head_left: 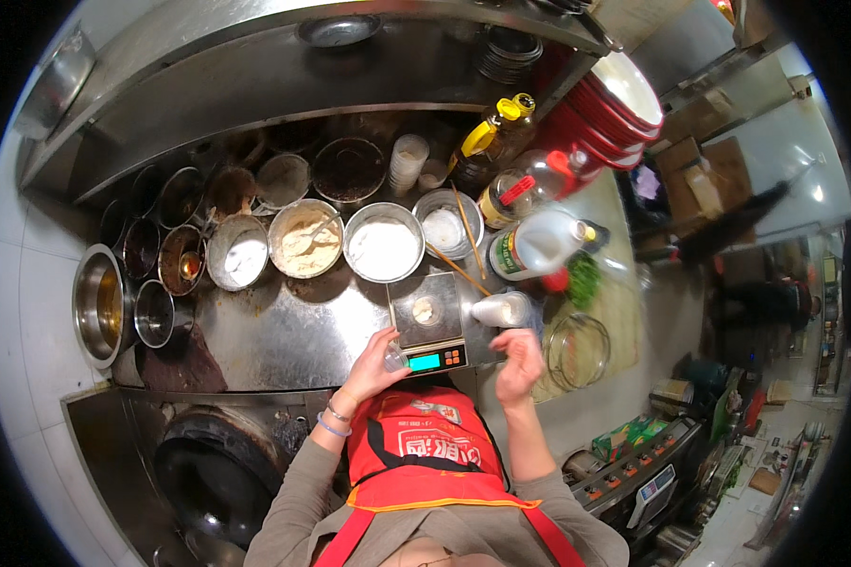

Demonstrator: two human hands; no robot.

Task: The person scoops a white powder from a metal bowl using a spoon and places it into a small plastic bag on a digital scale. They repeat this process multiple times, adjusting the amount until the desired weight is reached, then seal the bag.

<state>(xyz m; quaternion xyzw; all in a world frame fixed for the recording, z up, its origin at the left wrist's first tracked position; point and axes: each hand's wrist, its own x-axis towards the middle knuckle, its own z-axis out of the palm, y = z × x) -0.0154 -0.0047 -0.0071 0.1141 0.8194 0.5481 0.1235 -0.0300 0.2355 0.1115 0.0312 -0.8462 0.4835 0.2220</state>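
Observation:
My left hand [374,367] grips a small clear plastic cup [396,357] at the left front corner of a digital kitchen scale [402,287]. On the scale's steel plate stands a small cup holding pale powder [424,310]. The scale's display is lit blue-green. To the right of the scale, my right hand [519,365] hovers with curled fingers; blur hides whether anything is between them. Just beyond it lies a nested stack of clear plastic cups [502,310]. Behind the scale are a steel bowl of white powder [384,242] and one of yellowish powder with a spoon [305,237].
Two wooden sticks [470,234] lean on a bowl with white contents [442,225]. A large plastic jug [539,244] and an oil bottle [493,138] stand to the right. Several seasoning bowls [182,259] line the left. A blackened wok [216,475] sits at lower left.

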